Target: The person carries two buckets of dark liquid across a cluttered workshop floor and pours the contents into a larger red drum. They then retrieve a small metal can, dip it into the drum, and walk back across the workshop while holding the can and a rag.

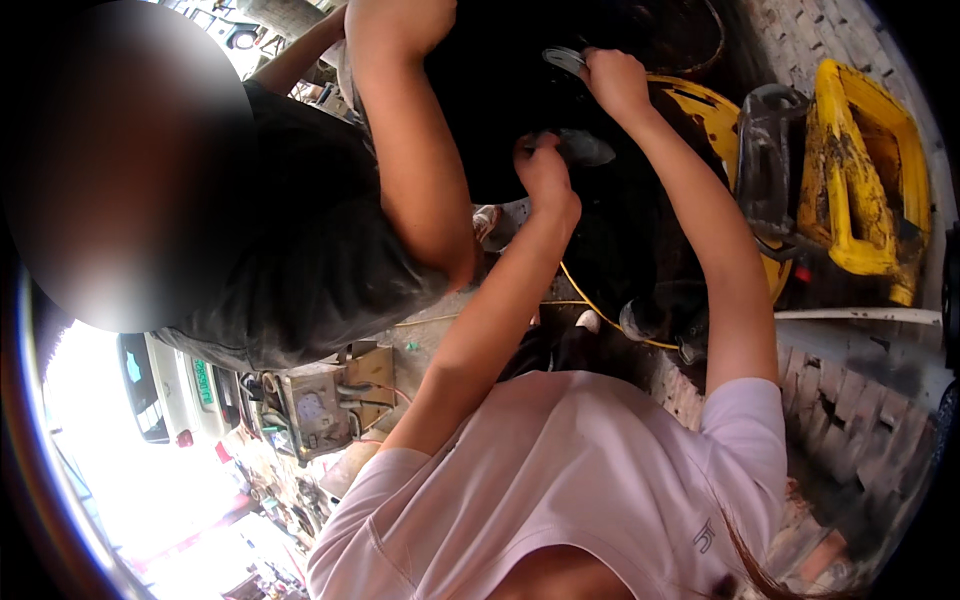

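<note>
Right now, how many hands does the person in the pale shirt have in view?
2: the left hand, by a cloudy thing, and the right hand, farther up, holding a grey thing. Both show, though partly shadowed.

lt-grey item (566,60), blk-smudged ylw frame (848,200)

Both arms (722,235) outstretched, hands (615,82) curled closed

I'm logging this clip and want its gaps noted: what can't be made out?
In the head view:
Black expanse, top centre: darkness hides its shape and material.
Grey, flat, rounded object: the right hand covers its near end.
Pale, translucent-looking object: the left hand and blur obscure what it is.
Co-worker's raised hand: the top edge cuts it off.
</note>
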`<state>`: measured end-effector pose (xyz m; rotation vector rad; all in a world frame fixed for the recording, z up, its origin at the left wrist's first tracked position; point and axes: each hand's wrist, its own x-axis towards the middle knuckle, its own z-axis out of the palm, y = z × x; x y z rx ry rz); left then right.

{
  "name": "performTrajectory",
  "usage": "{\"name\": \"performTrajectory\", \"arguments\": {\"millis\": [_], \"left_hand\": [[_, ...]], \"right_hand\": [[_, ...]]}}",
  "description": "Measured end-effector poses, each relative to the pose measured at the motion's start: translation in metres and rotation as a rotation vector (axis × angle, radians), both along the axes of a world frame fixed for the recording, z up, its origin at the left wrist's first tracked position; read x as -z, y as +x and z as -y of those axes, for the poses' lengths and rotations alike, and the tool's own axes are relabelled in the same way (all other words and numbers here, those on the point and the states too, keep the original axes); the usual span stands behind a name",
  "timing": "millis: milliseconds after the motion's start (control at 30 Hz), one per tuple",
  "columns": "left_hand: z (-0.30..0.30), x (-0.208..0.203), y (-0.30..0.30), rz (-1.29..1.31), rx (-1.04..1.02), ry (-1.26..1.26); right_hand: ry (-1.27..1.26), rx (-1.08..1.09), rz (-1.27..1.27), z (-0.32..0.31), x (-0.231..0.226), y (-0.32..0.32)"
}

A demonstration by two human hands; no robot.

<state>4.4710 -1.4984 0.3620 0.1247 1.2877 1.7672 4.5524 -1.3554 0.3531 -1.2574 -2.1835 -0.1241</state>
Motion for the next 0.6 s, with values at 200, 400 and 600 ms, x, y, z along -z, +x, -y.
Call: {"name": "performTrajectory", "arguments": {"millis": [200, 400, 600], "left_hand": [[-0.001, -0.022, -0.001, -0.043, 0.107, 0.112], [0.063, -0.015, -0.003, -0.278, 0.474, 0.059], [0.134, 0.019, -0.029, -0.706, 0.877, -0.102]], "right_hand": [[0.042, 0.030, 0.076, 0.004, -0.004, 0.003], [0.075, -0.016, 0.153, 0.005, 0.000, -0.001], [0.137, -0.029, 0.166, 0.018, -0.011, 0.000]]}}
